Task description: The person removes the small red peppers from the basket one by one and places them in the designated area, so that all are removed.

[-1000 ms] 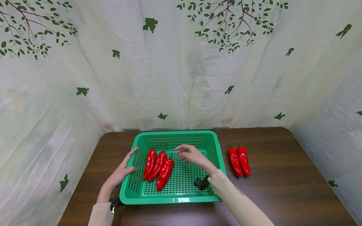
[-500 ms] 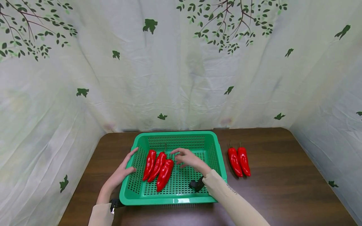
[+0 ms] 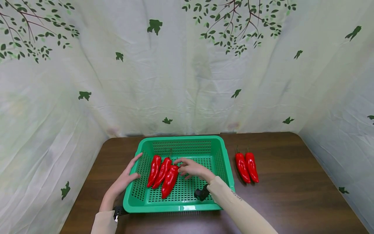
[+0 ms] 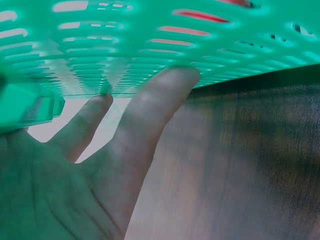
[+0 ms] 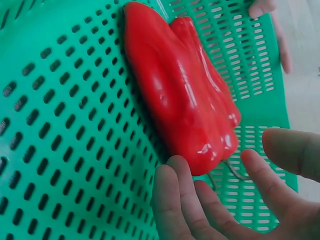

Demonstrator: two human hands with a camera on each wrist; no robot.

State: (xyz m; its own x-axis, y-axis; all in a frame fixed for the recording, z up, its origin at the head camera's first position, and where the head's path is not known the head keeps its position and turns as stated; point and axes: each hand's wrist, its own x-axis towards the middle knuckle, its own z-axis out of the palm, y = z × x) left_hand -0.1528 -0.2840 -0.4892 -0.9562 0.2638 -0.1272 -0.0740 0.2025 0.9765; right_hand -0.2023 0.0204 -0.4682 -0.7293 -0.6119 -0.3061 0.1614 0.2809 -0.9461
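Note:
Three glossy red chili peppers lie side by side in the green plastic basket [image 3: 181,138], toward its left side. My right hand [image 3: 194,169] is inside the basket at the stem end of the rightmost pepper [image 3: 169,183]. In the right wrist view its fingertips are right at that pepper [image 5: 160,95], fingers spread and not wrapped round it. My left hand [image 3: 124,178] rests against the basket's left side with thumb and fingers extended. The left wrist view shows the left thumb [image 4: 150,110] touching the slotted outer wall.
Two more red chili peppers, a left one [image 3: 242,168] and a right one [image 3: 252,167], lie on the brown wooden table [image 3: 292,182] right of the basket. A pale curtain [image 3: 187,81] with leaf prints hangs behind. A black wrist camera [image 3: 201,194] hangs under the right wrist.
My right hand has moved left and down to the top of the rightmost pepper in the basket. The left hand, basket and peppers have stayed in place.

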